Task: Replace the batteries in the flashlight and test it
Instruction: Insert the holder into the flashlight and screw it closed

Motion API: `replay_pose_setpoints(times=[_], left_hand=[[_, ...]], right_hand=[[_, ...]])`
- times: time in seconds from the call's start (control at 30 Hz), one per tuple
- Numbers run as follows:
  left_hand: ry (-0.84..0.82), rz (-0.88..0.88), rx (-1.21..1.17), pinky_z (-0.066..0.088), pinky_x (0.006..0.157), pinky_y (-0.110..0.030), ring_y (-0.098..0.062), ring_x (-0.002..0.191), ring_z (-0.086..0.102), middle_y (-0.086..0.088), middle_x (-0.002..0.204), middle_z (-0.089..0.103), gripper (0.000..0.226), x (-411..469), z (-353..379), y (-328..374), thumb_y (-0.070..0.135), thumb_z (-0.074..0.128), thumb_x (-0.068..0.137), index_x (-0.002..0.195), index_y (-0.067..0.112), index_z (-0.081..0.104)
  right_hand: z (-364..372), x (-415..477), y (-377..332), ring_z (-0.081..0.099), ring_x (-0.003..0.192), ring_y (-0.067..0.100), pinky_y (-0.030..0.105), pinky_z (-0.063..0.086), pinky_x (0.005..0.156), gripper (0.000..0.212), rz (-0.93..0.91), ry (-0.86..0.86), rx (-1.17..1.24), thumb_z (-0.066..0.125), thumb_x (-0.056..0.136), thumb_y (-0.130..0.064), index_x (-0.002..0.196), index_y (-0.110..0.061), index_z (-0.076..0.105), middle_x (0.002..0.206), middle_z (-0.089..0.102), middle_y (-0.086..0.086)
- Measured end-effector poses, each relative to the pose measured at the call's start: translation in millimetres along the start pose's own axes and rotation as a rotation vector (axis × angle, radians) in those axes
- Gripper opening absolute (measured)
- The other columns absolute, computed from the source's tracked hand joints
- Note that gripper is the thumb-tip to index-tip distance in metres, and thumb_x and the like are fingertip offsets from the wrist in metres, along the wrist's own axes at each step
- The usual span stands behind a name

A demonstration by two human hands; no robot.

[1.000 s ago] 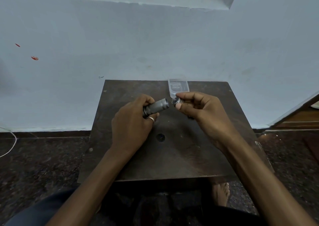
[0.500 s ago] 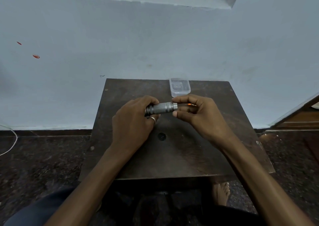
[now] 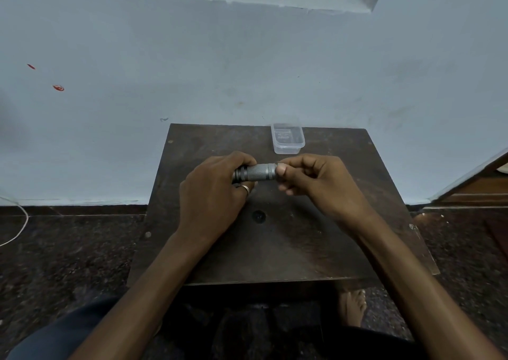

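A small grey metal flashlight [image 3: 257, 172] lies level in the air above the dark wooden table [image 3: 275, 244]. My left hand [image 3: 211, 194], with a ring on one finger, wraps around its left end. My right hand [image 3: 316, 183] pinches the right end, where the end cap sits against the body; my fingers hide the cap itself. No loose batteries show.
A clear plastic container [image 3: 287, 138] stands at the table's far edge, just beyond my right hand. A blue wall rises right behind the table. Dark speckled floor lies on both sides, with a white cable [image 3: 19, 222] at the left. A bare foot [image 3: 354, 304] shows under the table's near edge.
One second ago my right hand held the end cap apart from the flashlight body. It has brought the cap onto the body's right end, and both hands now hold the joined flashlight.
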State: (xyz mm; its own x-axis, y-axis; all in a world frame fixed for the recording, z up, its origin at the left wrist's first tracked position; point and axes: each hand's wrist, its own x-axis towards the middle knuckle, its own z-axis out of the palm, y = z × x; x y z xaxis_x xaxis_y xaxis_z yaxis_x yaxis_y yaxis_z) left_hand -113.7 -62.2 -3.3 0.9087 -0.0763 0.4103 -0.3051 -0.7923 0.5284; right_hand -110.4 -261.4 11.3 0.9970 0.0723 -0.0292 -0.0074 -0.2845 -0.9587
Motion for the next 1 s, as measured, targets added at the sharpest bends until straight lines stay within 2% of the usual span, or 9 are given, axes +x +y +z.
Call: replay_pose_setpoints(times=[0.23,0.4,0.6,0.67,0.8,0.9,1.0], left_hand=[[0.001,0.001,0.000,0.040,0.061,-0.025,-0.005,0.079,0.057,0.014,0.083,0.067,0.027,-0.8,-0.7,2.5,0.030,0.079,0.074,0.098,0.037,0.069],[-0.011,0.013,-0.031,0.046,0.065,-0.027,-0.005,0.082,0.059,0.015,0.086,0.069,0.028,-1.6,-0.9,5.0,0.031,0.079,0.074,0.099,0.037,0.068],[0.002,0.027,-0.061,0.044,0.065,-0.024,-0.003,0.081,0.058,0.017,0.086,0.069,0.029,-2.4,-1.1,7.7,0.030,0.080,0.073,0.099,0.037,0.070],[0.005,0.024,-0.069,0.043,0.065,-0.024,-0.002,0.081,0.058,0.017,0.086,0.069,0.028,-2.2,-1.2,8.0,0.031,0.080,0.073,0.099,0.037,0.070],[-0.003,0.026,-0.060,0.042,0.064,-0.024,-0.002,0.081,0.057,0.017,0.087,0.069,0.028,-2.2,-0.4,7.3,0.031,0.080,0.074,0.099,0.037,0.070],[-0.014,0.037,-0.054,0.040,0.062,-0.023,-0.002,0.081,0.057,0.017,0.087,0.068,0.027,-2.5,0.2,7.3,0.032,0.079,0.075,0.100,0.037,0.069],[-0.005,0.043,-0.056,0.040,0.062,-0.023,-0.003,0.080,0.057,0.016,0.087,0.069,0.027,-2.3,0.3,7.1,0.032,0.079,0.076,0.100,0.036,0.069]], right_hand=[[10.3,-1.5,-4.6,0.068,0.057,0.024,0.029,0.050,0.051,0.060,0.146,0.043,-0.028,0.057,0.096,-0.051,0.085,0.007,0.069,0.066,0.071,0.013],[11.8,-3.2,-11.3,0.059,0.042,0.020,0.023,0.040,0.040,0.065,0.204,0.093,-0.099,0.048,0.097,-0.059,0.065,-0.006,0.067,0.053,0.064,0.012],[10.9,-5.2,-14.1,0.054,0.038,0.019,0.015,0.037,0.039,0.073,0.217,0.132,-0.163,0.044,0.096,-0.065,0.052,-0.009,0.063,0.048,0.061,0.013],[12.3,-4.4,-12.7,0.057,0.039,0.020,0.018,0.040,0.042,0.074,0.213,0.147,-0.175,0.043,0.096,-0.066,0.054,-0.008,0.064,0.049,0.063,0.013],[14.3,-1.1,-5.6,0.063,0.049,0.020,0.037,0.050,0.057,0.065,0.104,0.251,-0.216,0.052,0.094,-0.061,0.065,-0.004,0.059,0.059,0.067,0.012],[15.5,-0.7,-6.8,0.062,0.049,0.013,0.033,0.050,0.055,0.042,0.053,0.281,-0.004,0.065,0.095,-0.042,0.072,-0.007,0.064,0.058,0.065,0.010],[14.7,-0.6,-7.2,0.067,0.055,0.016,0.032,0.058,0.061,0.037,0.027,0.275,0.076,0.069,0.093,-0.034,0.078,0.000,0.068,0.063,0.068,0.010]])
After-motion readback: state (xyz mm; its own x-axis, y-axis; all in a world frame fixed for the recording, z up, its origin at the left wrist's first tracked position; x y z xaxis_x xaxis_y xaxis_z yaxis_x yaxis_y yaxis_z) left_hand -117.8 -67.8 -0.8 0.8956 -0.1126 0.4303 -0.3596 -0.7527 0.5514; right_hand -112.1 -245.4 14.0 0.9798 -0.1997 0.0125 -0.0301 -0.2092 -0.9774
